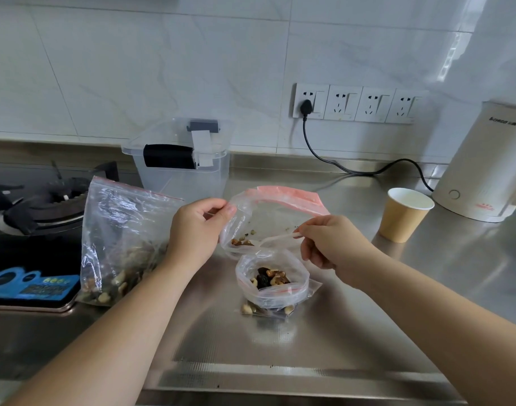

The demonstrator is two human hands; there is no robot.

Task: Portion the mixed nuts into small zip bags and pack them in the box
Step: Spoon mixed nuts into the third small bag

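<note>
Head view: steel table [353,332], clear plastic box [180,174] at the back, big nut bag [119,244] beside the stove. Left hand [196,230] pinches the rim of a nearly empty zip bag [268,221] — right hand [335,244] grips a white plastic spoon [277,239] inside it. Small zip bag [272,281] of mixed nuts sits open just below.

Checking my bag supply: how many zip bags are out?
3: a full bag by the stove, a nearly empty bag in the left hand, a small bag in front.
</note>
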